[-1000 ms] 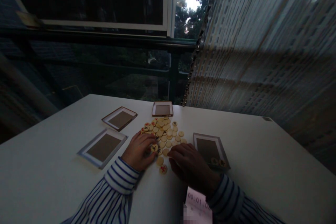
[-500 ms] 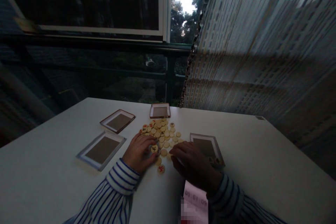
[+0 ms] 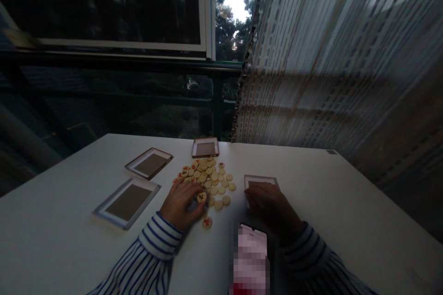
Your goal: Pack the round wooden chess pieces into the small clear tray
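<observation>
From my remote head-camera feed, the left hand [image 3: 182,199] pinches a black-marked disc [image 3: 201,197] beside the disc pile [image 3: 209,176], toward the white table's [image 3: 304,193] far edge; the right hand [image 3: 272,203], its grip unclear to me, partly covers the tray [image 3: 261,177] nearest the right edge.

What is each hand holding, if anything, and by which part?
The left hand holds a black-marked disc by its rim, between thumb and fingers. Whether the right hand holds anything cannot be told.
</observation>
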The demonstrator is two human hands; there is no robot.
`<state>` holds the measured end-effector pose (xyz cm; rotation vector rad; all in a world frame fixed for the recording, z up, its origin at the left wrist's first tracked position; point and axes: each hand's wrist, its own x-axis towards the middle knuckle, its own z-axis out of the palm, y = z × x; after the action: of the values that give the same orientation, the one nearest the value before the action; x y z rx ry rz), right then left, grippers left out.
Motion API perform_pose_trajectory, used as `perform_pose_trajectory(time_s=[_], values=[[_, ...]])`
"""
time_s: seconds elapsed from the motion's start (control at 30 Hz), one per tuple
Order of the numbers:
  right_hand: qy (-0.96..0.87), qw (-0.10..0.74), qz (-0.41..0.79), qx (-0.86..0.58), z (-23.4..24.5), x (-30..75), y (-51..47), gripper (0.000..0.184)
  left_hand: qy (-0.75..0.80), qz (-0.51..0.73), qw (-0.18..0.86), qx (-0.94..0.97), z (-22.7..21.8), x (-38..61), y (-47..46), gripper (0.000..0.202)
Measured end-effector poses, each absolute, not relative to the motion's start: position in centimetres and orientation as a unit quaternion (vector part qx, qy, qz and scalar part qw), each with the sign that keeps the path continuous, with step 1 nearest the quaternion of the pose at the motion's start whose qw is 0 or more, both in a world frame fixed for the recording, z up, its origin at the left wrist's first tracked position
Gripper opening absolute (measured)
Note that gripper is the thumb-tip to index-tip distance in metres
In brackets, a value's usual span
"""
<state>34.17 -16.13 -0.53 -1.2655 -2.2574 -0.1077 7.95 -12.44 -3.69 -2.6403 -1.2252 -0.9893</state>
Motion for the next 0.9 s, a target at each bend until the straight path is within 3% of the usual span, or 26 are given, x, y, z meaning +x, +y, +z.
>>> perform_pose_trajectory(time_s=[0.9], values=[[-0.784, 0.307, -0.146, -0.519, -0.7, 36.5, -16.0, 0.020, -0.366, -0.309, 0.042, -0.877, -1.4, 12.5, -12.8, 0.026]])
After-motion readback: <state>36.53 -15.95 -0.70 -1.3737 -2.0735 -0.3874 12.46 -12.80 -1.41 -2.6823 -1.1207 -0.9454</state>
